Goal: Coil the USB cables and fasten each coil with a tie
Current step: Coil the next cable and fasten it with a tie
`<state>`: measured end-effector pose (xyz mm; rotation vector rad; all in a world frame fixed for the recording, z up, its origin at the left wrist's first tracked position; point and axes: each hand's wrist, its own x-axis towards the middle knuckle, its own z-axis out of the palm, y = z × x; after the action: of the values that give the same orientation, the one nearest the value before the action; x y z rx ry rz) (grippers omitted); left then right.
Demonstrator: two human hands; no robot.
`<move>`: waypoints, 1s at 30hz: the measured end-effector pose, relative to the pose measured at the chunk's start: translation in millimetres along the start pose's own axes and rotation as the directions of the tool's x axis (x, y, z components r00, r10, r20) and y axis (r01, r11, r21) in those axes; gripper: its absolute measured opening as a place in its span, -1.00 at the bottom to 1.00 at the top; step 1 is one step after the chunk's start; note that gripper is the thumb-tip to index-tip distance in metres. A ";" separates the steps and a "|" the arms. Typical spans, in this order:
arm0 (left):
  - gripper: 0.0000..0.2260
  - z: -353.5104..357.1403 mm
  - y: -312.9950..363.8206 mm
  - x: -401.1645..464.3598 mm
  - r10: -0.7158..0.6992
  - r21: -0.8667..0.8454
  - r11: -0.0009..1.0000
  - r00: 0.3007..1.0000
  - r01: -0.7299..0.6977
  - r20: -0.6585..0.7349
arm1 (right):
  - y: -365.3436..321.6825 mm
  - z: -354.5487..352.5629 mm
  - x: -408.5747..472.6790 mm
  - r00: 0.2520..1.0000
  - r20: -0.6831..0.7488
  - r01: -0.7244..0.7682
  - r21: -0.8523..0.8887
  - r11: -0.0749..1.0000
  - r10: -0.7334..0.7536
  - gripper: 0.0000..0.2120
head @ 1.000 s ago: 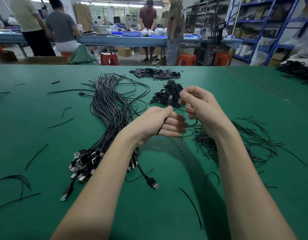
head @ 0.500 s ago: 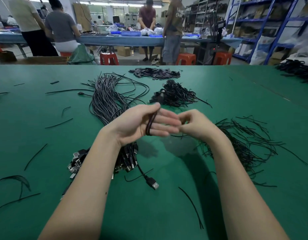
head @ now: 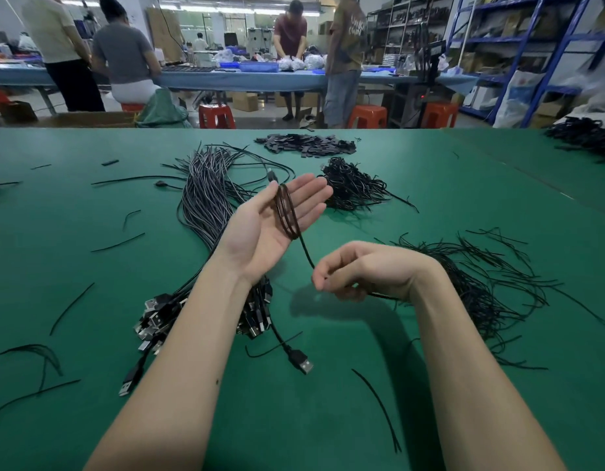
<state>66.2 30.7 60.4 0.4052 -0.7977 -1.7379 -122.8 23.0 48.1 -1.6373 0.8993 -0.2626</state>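
Green bench (head: 90,266) centre: I keep my left hand (head: 274,226) flat, fingers spread, as a former for the cable (head: 287,212) loops; my right hand (head: 359,271) pinches the free run, feeding slack.

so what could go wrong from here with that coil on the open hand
1. The cable loops sit round the straight fingers of the left hand with nothing pinching them, so they could slide off or spring loose.
2. The right hand pulls the cable's tail close to the loose ties; it might snag some.
3. No tie is in either hand yet, so the coil is unfastened.
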 end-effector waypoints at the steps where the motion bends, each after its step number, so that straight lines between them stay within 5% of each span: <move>1: -0.55 -0.3 2.9 -2.3 -0.034 0.044 0.998 0.999 0.033 0.036 | 4.1 -1.0 1.1 0.997 -0.048 -0.062 -0.047 0.997 0.060 -0.74; 5: -0.60 -3.2 6.4 -8.3 -0.259 0.486 0.853 0.963 0.189 0.079 | 4.2 -4.5 3.0 0.889 -0.445 -0.211 -0.198 0.957 0.104 -0.72; 8: -0.60 -2.8 -5.1 -5.1 -0.350 0.679 0.668 0.934 0.306 -0.077 | -13.0 -6.2 1.7 0.792 -0.609 0.000 -0.076 0.997 -0.047 -0.73; 10: -0.61 -0.1 -11.8 0.3 -0.249 0.631 0.716 0.954 0.299 -0.169 | -29.3 -3.9 1.0 0.761 -0.633 0.160 -0.028 0.987 -0.142 -0.71; 13: -0.62 1.5 -11.6 6.2 -0.019 0.505 0.851 0.971 0.141 -0.240 | -43.5 7.0 -0.9 0.834 -0.506 0.241 -0.023 0.970 -0.219 -0.68; 16: -0.60 -0.9 -2.0 6.1 0.054 0.253 0.968 0.975 0.002 -0.216 | -38.5 10.8 -4.3 0.953 -0.254 0.172 0.009 0.985 -0.164 -0.70; 19: -0.63 -1.4 6.2 2.7 0.048 0.128 0.991 0.986 -0.027 -0.160 | -27.5 12.6 0.1 0.991 -0.124 0.050 0.023 0.998 -0.047 -0.73; 24: -0.67 2.3 0.4 2.0 -0.015 0.133 0.991 0.993 0.031 -0.117 | -13.7 11.8 9.0 0.963 -0.266 0.065 0.054 0.996 -0.049 -0.75; 28: -0.68 -0.9 -0.3 -1.7 -0.131 0.024 0.991 0.989 0.130 0.067 | -8.2 0.5 8.6 0.918 -0.375 0.293 0.416 0.861 -0.130 -0.78; 30: -0.67 -3.4 -0.4 -3.2 -0.158 0.038 0.987 0.981 0.155 0.112 | -10.1 -0.4 7.5 0.903 -0.392 0.329 0.374 0.867 -0.174 -0.77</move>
<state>69.1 32.7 57.3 0.3991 -0.8944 -1.9120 -113.8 17.8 55.3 -1.3025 0.8055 -0.9012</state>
